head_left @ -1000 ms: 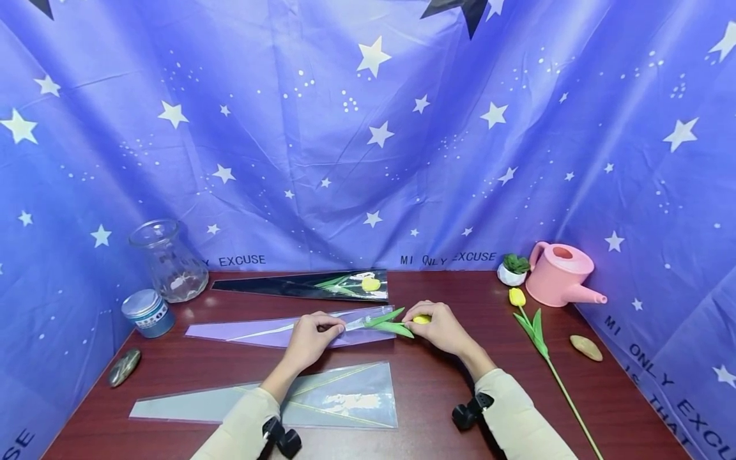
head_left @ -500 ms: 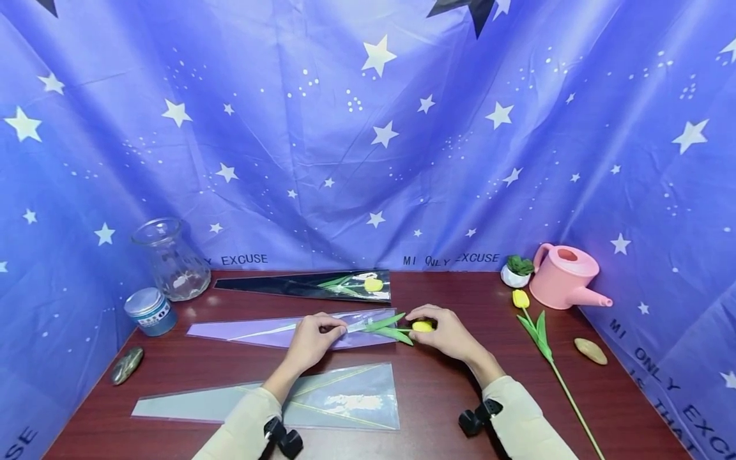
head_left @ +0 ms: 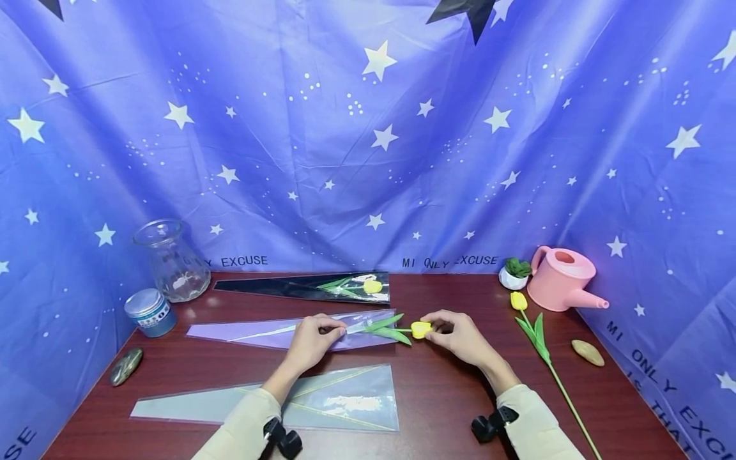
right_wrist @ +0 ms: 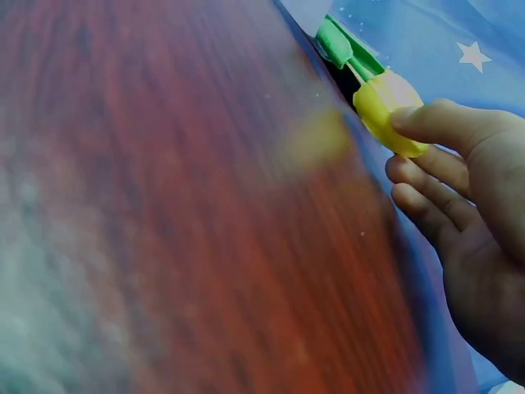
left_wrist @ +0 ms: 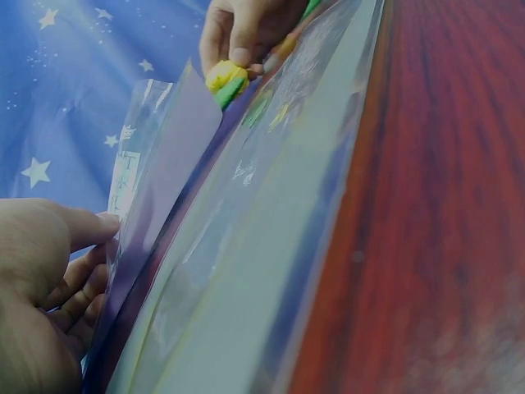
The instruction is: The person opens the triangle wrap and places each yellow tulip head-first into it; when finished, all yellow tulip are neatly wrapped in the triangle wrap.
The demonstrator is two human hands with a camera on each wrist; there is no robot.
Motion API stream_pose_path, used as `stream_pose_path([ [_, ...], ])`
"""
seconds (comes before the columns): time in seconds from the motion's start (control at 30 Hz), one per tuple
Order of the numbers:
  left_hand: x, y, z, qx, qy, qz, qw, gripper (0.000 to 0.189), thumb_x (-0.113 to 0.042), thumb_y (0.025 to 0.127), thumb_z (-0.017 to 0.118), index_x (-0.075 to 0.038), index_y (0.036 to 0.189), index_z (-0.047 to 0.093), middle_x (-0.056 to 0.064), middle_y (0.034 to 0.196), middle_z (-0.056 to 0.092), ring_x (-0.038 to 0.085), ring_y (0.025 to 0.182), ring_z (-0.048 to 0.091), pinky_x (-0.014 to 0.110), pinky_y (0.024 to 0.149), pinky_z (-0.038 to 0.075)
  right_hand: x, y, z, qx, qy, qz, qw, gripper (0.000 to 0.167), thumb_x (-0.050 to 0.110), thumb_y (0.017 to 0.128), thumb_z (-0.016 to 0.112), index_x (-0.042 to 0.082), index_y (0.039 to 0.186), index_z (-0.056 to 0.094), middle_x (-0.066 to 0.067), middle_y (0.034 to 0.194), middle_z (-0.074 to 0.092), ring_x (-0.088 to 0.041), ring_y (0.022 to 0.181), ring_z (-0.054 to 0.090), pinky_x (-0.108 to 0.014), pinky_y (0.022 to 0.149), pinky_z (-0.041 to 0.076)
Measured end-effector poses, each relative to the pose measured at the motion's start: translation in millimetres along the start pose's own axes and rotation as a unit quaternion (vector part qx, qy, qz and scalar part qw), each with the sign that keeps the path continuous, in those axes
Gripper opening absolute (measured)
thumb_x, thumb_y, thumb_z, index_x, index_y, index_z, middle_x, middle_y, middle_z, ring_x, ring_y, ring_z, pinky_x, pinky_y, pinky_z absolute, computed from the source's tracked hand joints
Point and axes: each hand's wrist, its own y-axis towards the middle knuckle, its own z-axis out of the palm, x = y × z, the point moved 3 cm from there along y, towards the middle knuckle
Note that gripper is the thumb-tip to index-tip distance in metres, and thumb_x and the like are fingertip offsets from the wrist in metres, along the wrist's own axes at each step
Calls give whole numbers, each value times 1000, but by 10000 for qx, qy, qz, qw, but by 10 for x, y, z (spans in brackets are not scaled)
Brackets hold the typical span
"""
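In the head view, my left hand [head_left: 313, 342] pinches the upper film of a purple flower sleeve [head_left: 247, 331], which lies mid-table. A yellow artificial tulip [head_left: 421, 329] has its stem end inside that sleeve. Its two green leaves stick out partly past the sleeve's wide right end. My right hand [head_left: 460, 335] holds the bloom from the right, between thumb and fingertips. The right wrist view shows the thumb of the right hand [right_wrist: 484, 189] on the yellow petals. From the left wrist, the left hand [left_wrist: 41, 279] is seen at the film's edge. The lower stem is hidden.
Behind lies a black sleeve [head_left: 264, 285] with a tulip inside; a grey sleeve [head_left: 195, 404] lies in front. Glass vase [head_left: 178, 268], blue jar [head_left: 151, 313] and dark stone [head_left: 126, 367] stand left. Another tulip [head_left: 537, 338], potted plant [head_left: 514, 273], pink watering can [head_left: 560, 278] and tan stone [head_left: 588, 352] are right.
My right hand has shifted right along the tulip, from just past the leaves to the far side of the bloom, which now shows fully. My left hand stays at the sleeve.
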Motion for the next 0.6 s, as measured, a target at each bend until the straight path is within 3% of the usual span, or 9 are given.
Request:
stream_pose_path([
  [0.37, -15, 3, 20, 7, -19, 0, 10000, 12, -12, 87, 82, -24, 89, 84, -9, 91, 77, 14, 96, 72, 28, 86, 54, 99, 64, 102, -228, 189, -172, 9994, 26, 9, 86, 83, 12, 111, 78, -6, 102, 77, -5, 83, 68, -22, 78, 59],
  [0.6, -19, -6, 9, 10, -65, 4, 10000, 11, -12, 87, 82, -23, 89, 84, -9, 92, 76, 13, 93, 71, 26, 82, 54, 205, 136, 239, -250, 268, -48, 9993, 25, 11, 86, 84, 14, 110, 79, -4, 101, 77, -6, 83, 68, -22, 78, 58],
])
